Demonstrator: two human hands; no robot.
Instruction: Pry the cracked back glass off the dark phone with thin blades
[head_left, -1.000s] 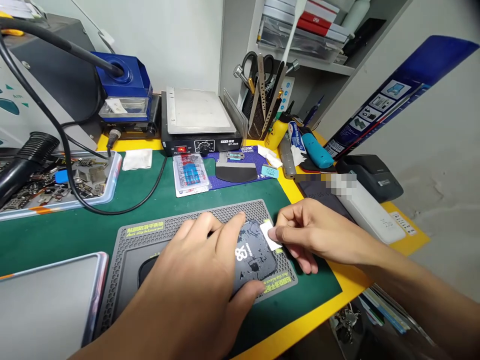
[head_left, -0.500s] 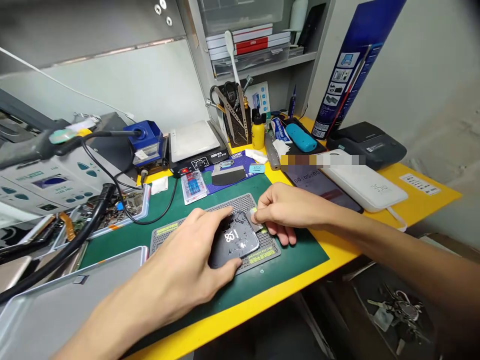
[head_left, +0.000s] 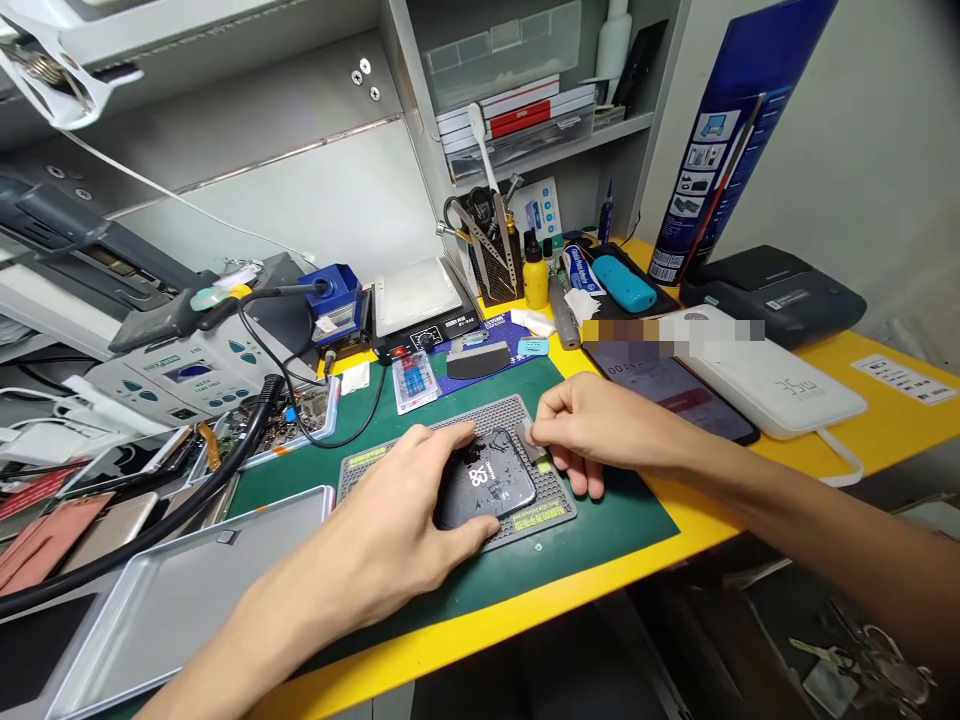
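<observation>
A black phone (head_left: 487,482) with white lettering lies flat on a grey perforated mat (head_left: 541,508). Flecks or residue mark its surface near the far right end. My left hand (head_left: 390,510) spans the phone, thumb along its near edge and fingers along the far edge. The phone's left end is hidden under that hand. Between thumb and curled forefinger, my right hand (head_left: 581,425) pinches a thin metal blade (head_left: 534,440). The blade is at the phone's right end; whether it touches the edge I cannot tell.
Left stand a grey tray (head_left: 247,570), a parts tray (head_left: 322,415) and a soldering station (head_left: 195,370) with a thick black hose. Behind are a heating plate (head_left: 416,295), a tool holder (head_left: 491,255) and a yellow bottle (head_left: 535,280). A lit phone (head_left: 679,390) and white power bank (head_left: 787,385) lie right.
The camera view has shifted, so the whole scene sits lower and further right. Both hands keep almost the same grip and place around the phone.
</observation>
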